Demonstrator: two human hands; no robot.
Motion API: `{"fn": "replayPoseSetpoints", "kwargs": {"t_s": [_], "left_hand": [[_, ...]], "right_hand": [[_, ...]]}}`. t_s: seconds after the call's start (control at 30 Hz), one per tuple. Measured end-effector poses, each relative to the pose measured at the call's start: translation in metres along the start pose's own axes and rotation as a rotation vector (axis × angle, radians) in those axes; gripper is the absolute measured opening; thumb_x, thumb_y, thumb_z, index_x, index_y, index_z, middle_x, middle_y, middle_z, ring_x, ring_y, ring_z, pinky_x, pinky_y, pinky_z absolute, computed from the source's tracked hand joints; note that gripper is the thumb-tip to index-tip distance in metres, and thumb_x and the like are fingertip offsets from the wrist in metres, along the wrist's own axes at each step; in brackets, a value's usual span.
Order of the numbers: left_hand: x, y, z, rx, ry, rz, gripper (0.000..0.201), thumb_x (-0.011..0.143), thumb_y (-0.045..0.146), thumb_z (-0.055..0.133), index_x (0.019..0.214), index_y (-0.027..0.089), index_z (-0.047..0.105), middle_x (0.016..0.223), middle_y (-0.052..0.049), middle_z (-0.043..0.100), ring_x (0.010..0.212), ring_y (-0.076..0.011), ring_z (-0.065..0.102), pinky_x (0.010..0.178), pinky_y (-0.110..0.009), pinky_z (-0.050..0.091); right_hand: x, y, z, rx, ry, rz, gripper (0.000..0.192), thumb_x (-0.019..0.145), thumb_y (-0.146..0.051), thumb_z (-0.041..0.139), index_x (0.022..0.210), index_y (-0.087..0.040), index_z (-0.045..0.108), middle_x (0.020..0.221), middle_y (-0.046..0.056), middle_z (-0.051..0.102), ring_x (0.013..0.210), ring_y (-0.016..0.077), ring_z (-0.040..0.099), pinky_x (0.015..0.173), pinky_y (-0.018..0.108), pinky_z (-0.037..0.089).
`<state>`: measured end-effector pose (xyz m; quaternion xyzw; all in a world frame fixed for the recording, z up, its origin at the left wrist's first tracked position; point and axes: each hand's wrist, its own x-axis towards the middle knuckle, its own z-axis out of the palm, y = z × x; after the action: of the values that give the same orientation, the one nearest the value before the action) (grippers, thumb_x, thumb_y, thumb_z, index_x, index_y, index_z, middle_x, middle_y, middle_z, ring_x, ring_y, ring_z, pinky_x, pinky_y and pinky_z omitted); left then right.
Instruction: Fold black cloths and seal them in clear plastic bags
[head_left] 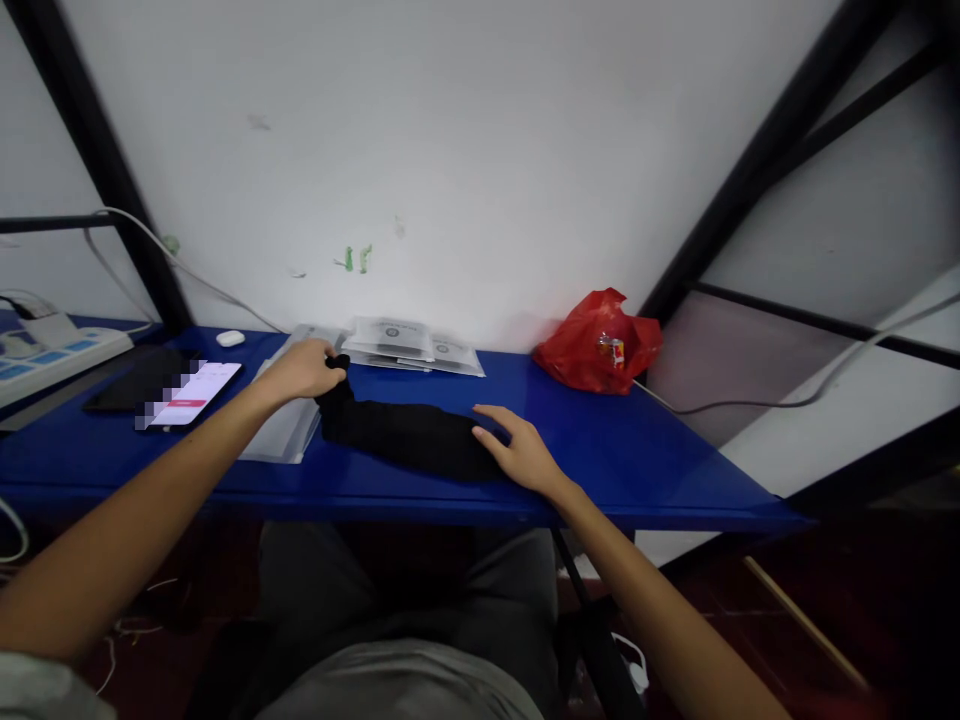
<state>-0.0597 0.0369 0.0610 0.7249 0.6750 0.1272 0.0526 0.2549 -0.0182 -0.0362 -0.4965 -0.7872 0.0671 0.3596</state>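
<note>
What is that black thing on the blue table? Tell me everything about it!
The black cloth looks soft, like a sock or sleeve, long and narrow. It lies flat on the blue table, stretched left to right. The left hand pinches its far left end, which sticks up a little. The right hand rests flat on its right end. Its left part lies next to a clear plastic bag.

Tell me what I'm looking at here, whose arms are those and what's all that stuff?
The camera sits on a person's head and looks down, so those arms are their own. The left hand pinches one end of a black sock that lies stretched out on a blue table. The right hand presses flat on its other end. Also on the table: a phone, some clear packets by the wall, a red plastic bag and a small white case.
</note>
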Motion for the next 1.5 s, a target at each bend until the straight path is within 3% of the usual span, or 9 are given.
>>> {"fn": "replayPoseSetpoints", "kwargs": {"t_s": [0.23, 0.37, 0.47, 0.57, 0.77, 0.97, 1.1, 1.3, 1.5], "left_hand": [[0.004, 0.021, 0.011, -0.019, -0.011, 0.087, 0.043, 0.071, 0.030, 0.057, 0.109, 0.012, 0.064, 0.104, -0.015, 0.068, 0.097, -0.0280, 0.062, 0.077, -0.031, 0.046], [0.002, 0.032, 0.009, -0.063, -0.032, 0.092, 0.044, 0.071, 0.031, 0.059, 0.109, 0.010, 0.064, 0.098, -0.015, 0.068, 0.093, -0.0292, 0.062, 0.073, -0.032, 0.045], [-0.003, 0.038, 0.014, -0.253, -0.131, 0.158, 0.058, 0.076, 0.041, 0.055, 0.126, 0.011, 0.052, 0.096, -0.012, 0.068, 0.084, -0.0254, 0.064, 0.069, -0.031, 0.046], [-0.010, 0.038, 0.033, -0.370, -0.216, 0.309, 0.062, 0.080, 0.044, 0.051, 0.135, 0.016, 0.041, 0.110, -0.011, 0.065, 0.090, -0.0222, 0.062, 0.076, -0.029, 0.046], [-0.023, 0.030, 0.074, -0.245, -0.180, 0.563, 0.045, 0.086, 0.041, 0.044, 0.120, 0.015, 0.057, 0.125, -0.012, 0.055, 0.117, -0.0260, 0.046, 0.100, -0.037, 0.032], [-0.018, 0.019, 0.074, -0.232, 0.026, 0.358, 0.044, 0.088, 0.042, 0.038, 0.116, 0.015, 0.057, 0.117, -0.012, 0.058, 0.111, -0.0244, 0.051, 0.096, -0.035, 0.037], [-0.019, 0.014, 0.075, -0.069, 0.006, 0.183, 0.048, 0.087, 0.044, 0.038, 0.117, 0.011, 0.053, 0.117, -0.017, 0.058, 0.111, -0.0289, 0.052, 0.092, -0.037, 0.039], [-0.023, 0.015, 0.071, -0.003, -0.082, -0.002, 0.058, 0.081, 0.062, 0.034, 0.089, 0.012, 0.063, 0.103, -0.022, 0.064, 0.097, -0.0360, 0.059, 0.077, -0.040, 0.044], [-0.017, 0.021, 0.070, -0.424, -0.152, -0.083, 0.039, 0.071, 0.056, 0.058, 0.072, 0.018, 0.059, 0.079, -0.009, 0.068, 0.078, -0.0255, 0.064, 0.065, -0.031, 0.045]], "right_hand": [[-0.005, -0.010, 0.008, -0.030, -0.223, -0.142, 0.028, 0.084, -0.030, 0.058, 0.109, -0.024, 0.066, 0.120, 0.007, 0.063, 0.114, 0.0231, 0.056, 0.098, 0.043, 0.045], [0.003, 0.001, 0.008, -0.078, -0.227, -0.104, 0.029, 0.083, -0.024, 0.056, 0.111, -0.022, 0.066, 0.121, 0.008, 0.062, 0.116, 0.0234, 0.055, 0.100, 0.044, 0.043], [0.005, 0.006, 0.008, -0.089, -0.208, -0.102, 0.029, 0.083, -0.022, 0.054, 0.110, -0.024, 0.066, 0.118, 0.007, 0.064, 0.114, 0.0233, 0.056, 0.099, 0.045, 0.044], [0.005, 0.008, 0.009, -0.086, -0.184, -0.100, 0.029, 0.083, -0.023, 0.054, 0.111, -0.024, 0.065, 0.116, 0.007, 0.065, 0.114, 0.0235, 0.057, 0.099, 0.046, 0.044], [0.007, 0.001, 0.006, -0.123, -0.197, -0.083, 0.031, 0.082, -0.020, 0.056, 0.111, -0.021, 0.065, 0.118, 0.010, 0.064, 0.115, 0.0238, 0.055, 0.100, 0.044, 0.044], [0.022, -0.041, 0.018, -0.172, -0.152, -0.214, 0.039, 0.086, -0.024, 0.050, 0.124, -0.017, 0.055, 0.134, 0.013, 0.051, 0.124, 0.0247, 0.046, 0.104, 0.045, 0.038], [0.036, -0.058, 0.033, -0.181, -0.228, -0.280, 0.045, 0.089, -0.041, 0.047, 0.129, -0.021, 0.051, 0.142, 0.014, 0.040, 0.132, 0.0287, 0.036, 0.107, 0.053, 0.030], [0.047, -0.045, 0.039, -0.177, -0.333, -0.219, 0.047, 0.090, -0.049, 0.040, 0.126, -0.023, 0.055, 0.143, 0.013, 0.041, 0.133, 0.0300, 0.034, 0.108, 0.056, 0.026], [0.040, -0.029, 0.035, -0.117, -0.309, -0.193, 0.042, 0.092, -0.045, 0.039, 0.126, -0.025, 0.055, 0.141, 0.010, 0.043, 0.131, 0.0271, 0.038, 0.107, 0.051, 0.031]]}}
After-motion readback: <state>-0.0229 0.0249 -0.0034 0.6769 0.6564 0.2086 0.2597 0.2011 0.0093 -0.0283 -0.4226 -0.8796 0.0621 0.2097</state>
